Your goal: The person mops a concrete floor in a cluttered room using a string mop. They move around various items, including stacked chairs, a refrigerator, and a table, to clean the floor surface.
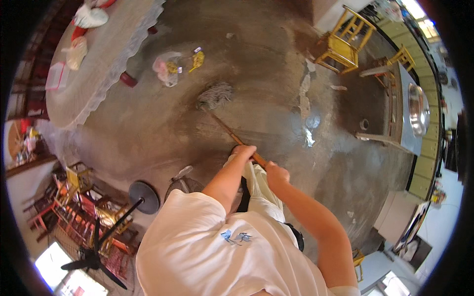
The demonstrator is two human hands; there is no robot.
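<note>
A mop with a grey string head [216, 95] lies flat on the wet-looking concrete floor in front of me. Its wooden handle [225, 128] slants back toward my body. My left hand [245, 152] is wrapped round the handle in front of my legs. Closer to the handle's near end, my right hand [278, 175] grips it as well. Beyond the mop head, a pinkish clear plastic bag [167, 69] and a small yellow item [197, 60] lie on the floor.
A table with a lace-edged cloth [116, 54] fills the far left. On the right stand a yellow wooden chair [344, 45] and a table with a metal basin [418, 109]. A standing fan's round base [143, 197] and stacked wooden chairs [64, 207] are at the lower left.
</note>
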